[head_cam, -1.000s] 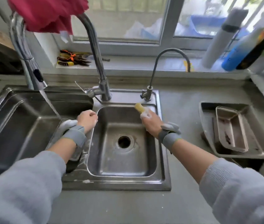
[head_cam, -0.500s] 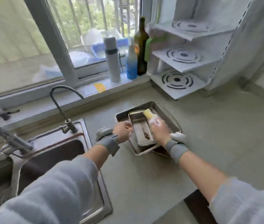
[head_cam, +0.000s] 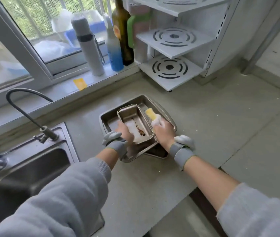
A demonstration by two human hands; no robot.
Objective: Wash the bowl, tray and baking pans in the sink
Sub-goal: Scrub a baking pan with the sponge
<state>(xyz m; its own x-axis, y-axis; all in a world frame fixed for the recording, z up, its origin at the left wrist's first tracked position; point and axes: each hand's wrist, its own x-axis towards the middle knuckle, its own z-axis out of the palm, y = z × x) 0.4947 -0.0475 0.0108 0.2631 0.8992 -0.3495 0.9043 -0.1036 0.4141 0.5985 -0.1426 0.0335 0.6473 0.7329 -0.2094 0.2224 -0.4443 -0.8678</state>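
The left hand (head_cam: 125, 132) lies on the near-left rim of the small baking pan (head_cam: 134, 123), fingers reaching over the edge and into it. Whether they have closed on the rim or only rest there I cannot tell, since the back of the hand covers the contact. The right hand (head_cam: 163, 133) is clenched around a soapy yellow sponge (head_cam: 151, 114), which sticks out past the knuckles over the pan's right wall.

The small pan sits nested inside a larger tray (head_cam: 108, 118) on the counter (head_cam: 204, 127), its long axis running away from the person and slightly left. A streak of brown residue marks its floor. The sink (head_cam: 33, 168) lies well to the left of the stack, so I judge the coming move to be a lift and carry leftward. The left hand is on that side and nearer the basin, though the right is busy with the sponge.

Under the tray something darker shows at the near-right corner (another pan, perhaps); too little is visible to say. The sink's left part is cut off by the sleeve and frame edge.
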